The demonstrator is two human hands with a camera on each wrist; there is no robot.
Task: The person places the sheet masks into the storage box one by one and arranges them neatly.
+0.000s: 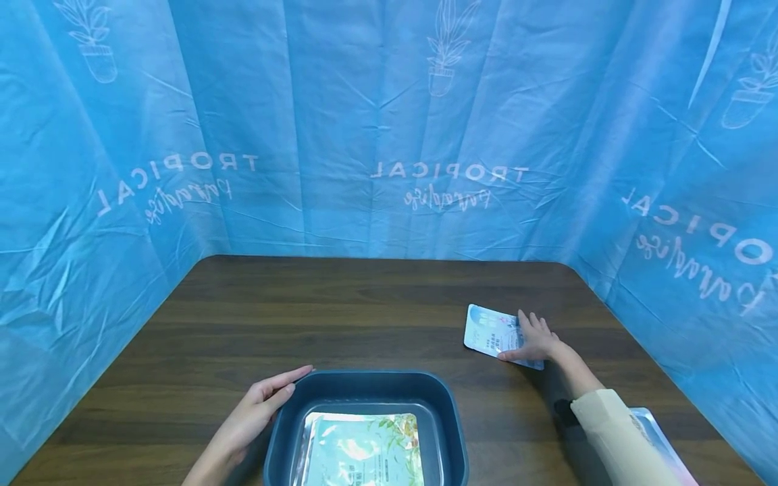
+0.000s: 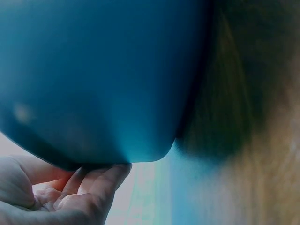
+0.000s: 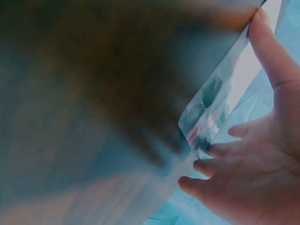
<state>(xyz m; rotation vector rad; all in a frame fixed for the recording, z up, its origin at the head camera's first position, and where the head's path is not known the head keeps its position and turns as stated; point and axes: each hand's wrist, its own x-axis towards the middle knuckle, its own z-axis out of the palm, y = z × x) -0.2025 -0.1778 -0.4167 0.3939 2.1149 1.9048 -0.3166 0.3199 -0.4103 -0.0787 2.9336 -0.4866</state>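
Observation:
A dark blue plastic tub (image 1: 452,432) stands at the table's front, a pale green sheet-mask packet (image 1: 361,449) lying inside it. My left hand (image 1: 261,398) holds the tub's far left corner, thumb and fingers at the rim. In the left wrist view the tub wall (image 2: 103,84) fills much of the picture above my fingers (image 2: 101,185). Farther right, a light blue sheet-mask packet (image 1: 489,331) lies on the table. Across its right end spreads my right hand (image 1: 535,339), thumb at the near edge and fingers toward the far edge. The right wrist view shows my thumb (image 3: 269,47) touching that packet (image 3: 208,110).
Another packet (image 1: 653,432), pale with pink, lies at the right front, partly hidden by my right sleeve (image 1: 620,432). The brown wood-grain table (image 1: 340,304) is enclosed by blue printed curtains (image 1: 340,121) at the back and both sides.

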